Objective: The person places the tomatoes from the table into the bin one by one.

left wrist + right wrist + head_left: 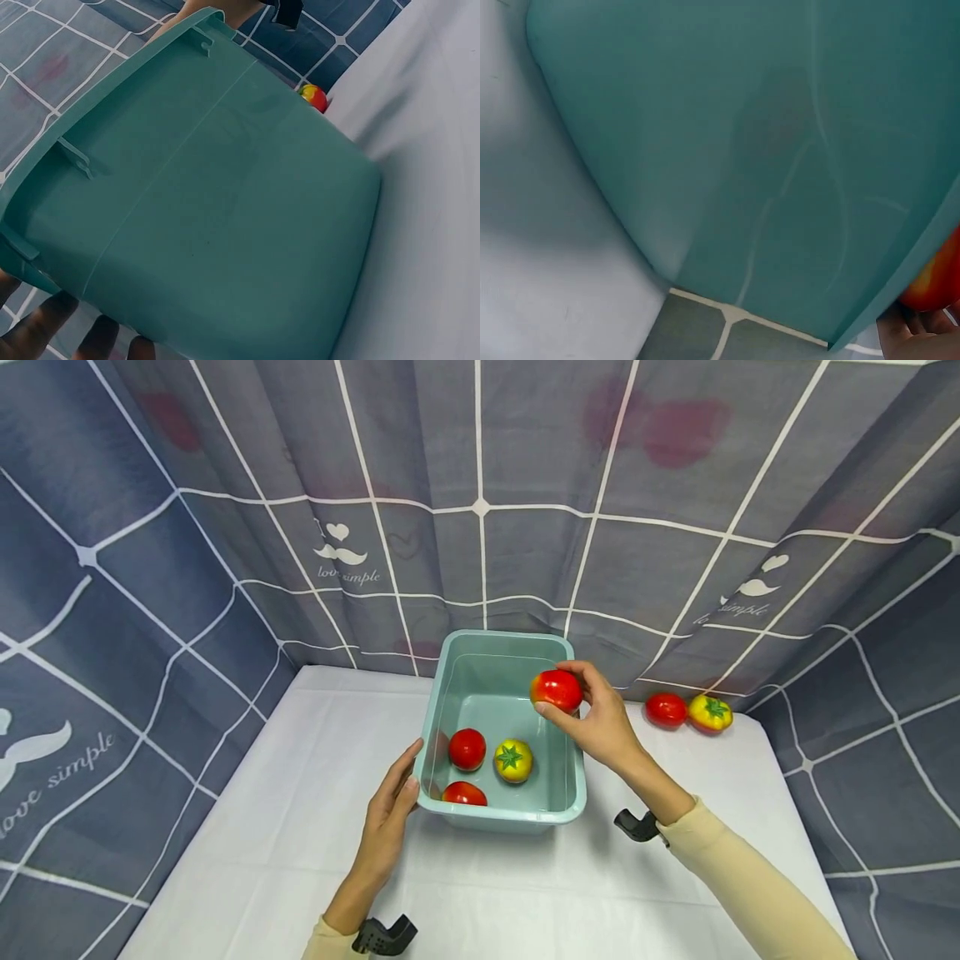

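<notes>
A teal plastic bin [498, 810] stands on the white table. My left hand [389, 814] rests against its left side near the front corner; in the left wrist view its fingers [41, 326] lie at the bin wall. Over the bin's right rim, my right hand [600, 714] holds a red tomato [557, 690] between thumb and fingers. The right wrist view shows only part of this tomato [936, 276] past the rim. Inside the bin lie a red tomato [467, 749], a yellow tomato with a green star-shaped top [513, 761], and another red tomato [465, 792] partly hidden by the front wall.
At the table's back right, a red tomato [666, 710] sits beside a yellow-and-red one [709, 713] with a green top. Grey checked curtains [540, 552] hang behind and on both sides. The white table cover [300, 802] extends left of the bin.
</notes>
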Tool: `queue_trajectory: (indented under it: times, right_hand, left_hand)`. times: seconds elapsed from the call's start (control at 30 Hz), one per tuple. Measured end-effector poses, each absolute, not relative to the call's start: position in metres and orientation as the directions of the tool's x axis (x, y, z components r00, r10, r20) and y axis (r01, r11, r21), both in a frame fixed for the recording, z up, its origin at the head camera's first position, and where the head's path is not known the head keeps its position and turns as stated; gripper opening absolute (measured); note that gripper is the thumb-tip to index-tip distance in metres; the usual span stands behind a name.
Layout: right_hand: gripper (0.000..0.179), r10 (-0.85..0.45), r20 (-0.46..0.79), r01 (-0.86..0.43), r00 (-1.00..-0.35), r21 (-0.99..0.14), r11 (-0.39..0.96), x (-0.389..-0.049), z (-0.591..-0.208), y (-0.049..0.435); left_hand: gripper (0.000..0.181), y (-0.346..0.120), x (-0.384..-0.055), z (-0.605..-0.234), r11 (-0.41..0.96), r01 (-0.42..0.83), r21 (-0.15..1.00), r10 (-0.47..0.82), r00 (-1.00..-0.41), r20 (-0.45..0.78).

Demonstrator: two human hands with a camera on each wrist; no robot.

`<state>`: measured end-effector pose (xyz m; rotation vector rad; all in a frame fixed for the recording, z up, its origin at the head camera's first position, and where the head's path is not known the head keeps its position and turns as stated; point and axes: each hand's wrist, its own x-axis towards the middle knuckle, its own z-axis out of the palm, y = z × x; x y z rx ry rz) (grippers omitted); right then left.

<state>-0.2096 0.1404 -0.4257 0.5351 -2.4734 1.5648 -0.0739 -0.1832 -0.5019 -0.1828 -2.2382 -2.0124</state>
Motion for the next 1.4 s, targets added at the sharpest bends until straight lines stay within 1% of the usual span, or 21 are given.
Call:
queue_trajectory:
  times: [0.13, 0.3, 0.53, 0.93, 1.1, 1.4]
  right_hand:
    - [0.068, -0.216, 0.312, -0.376, -0.925, -0.834, 0.405, -0.209, -0.426, 0.136]
    - [0.066, -0.218, 0.327, -0.390, -0.919, -0.826, 0.406, -0.208, -0.428, 0.135]
    - [0.062, -0.203, 0.373, -0.424, -0.905, -0.828, 0.368, -0.207, -0.431, 0.140]
    - [0.058, -0.156, 0.373, -0.404, -0.915, -0.848, 0.342, -0.205, -0.442, 0.156]
    - [0.057, -0.106, 0.364, -0.378, -0.925, -0.857, 0.350, -0.207, -0.449, 0.169]
    - [0.057, 0.034, 0.338, -0.295, -0.941, -0.862, 0.412, -0.217, -0.476, 0.209]
  left_hand:
    - [0.051, -0.182, -0.074, -0.502, 0.102, 0.176, 0.979, 0.010, -0.984, 0.176]
    - [0.051, -0.181, -0.075, -0.502, 0.096, 0.180, 0.979, 0.013, -0.984, 0.179]
    - [0.051, -0.181, -0.075, -0.503, 0.097, 0.168, 0.981, 0.001, -0.986, 0.169]
    - [0.051, -0.181, -0.074, -0.501, 0.111, 0.157, 0.981, -0.010, -0.987, 0.159]
    - [0.051, -0.181, -0.074, -0.501, 0.117, 0.162, 0.980, -0.009, -0.986, 0.165]
    - [0.052, -0.183, -0.073, -0.501, 0.130, 0.172, 0.976, 0.012, -0.985, 0.172]
